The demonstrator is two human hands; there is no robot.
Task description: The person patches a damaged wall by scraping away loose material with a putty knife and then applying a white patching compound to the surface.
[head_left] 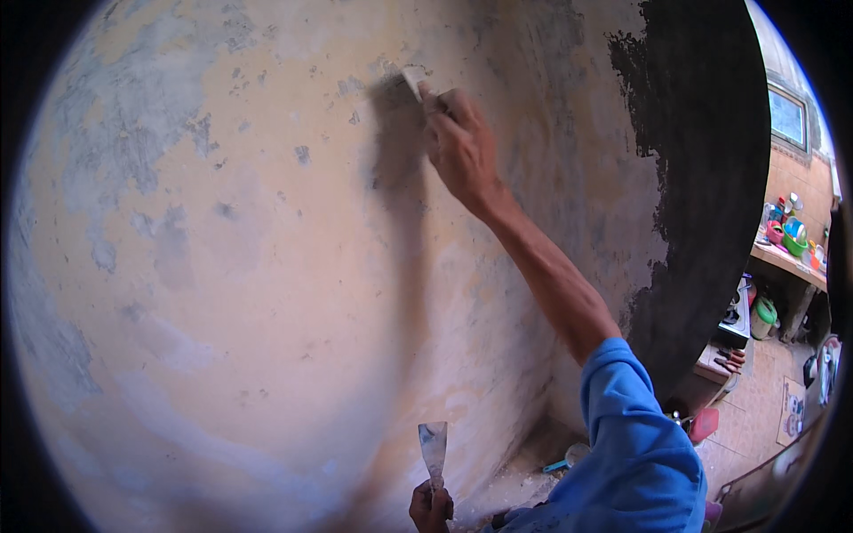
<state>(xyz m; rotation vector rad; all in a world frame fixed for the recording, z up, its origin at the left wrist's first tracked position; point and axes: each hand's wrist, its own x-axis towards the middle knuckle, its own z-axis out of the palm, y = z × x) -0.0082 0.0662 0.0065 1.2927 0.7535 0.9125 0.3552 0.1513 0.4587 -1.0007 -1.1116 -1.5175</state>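
Note:
My right hand (464,151) is raised on an outstretched arm and closed round a putty knife. The pale edge of that putty knife (412,84) is at the patchy cream and grey wall (293,258), near a small roughened spot; its handle is mostly hidden in my fingers. Low in the head view, my left hand (430,508) grips a second putty knife (433,444) by its handle. This one points upward, and its metal blade is smeared with whitish and dark residue. The shadow of my right arm falls down the wall.
A black-painted strip (711,178) borders the wall on the right. Beyond it, a counter (786,262) carries a green basin (793,246) and colourful dishes. A lidded bucket (762,317) stands below. At the wall's foot lies a blue-handled tool (555,465) amid debris.

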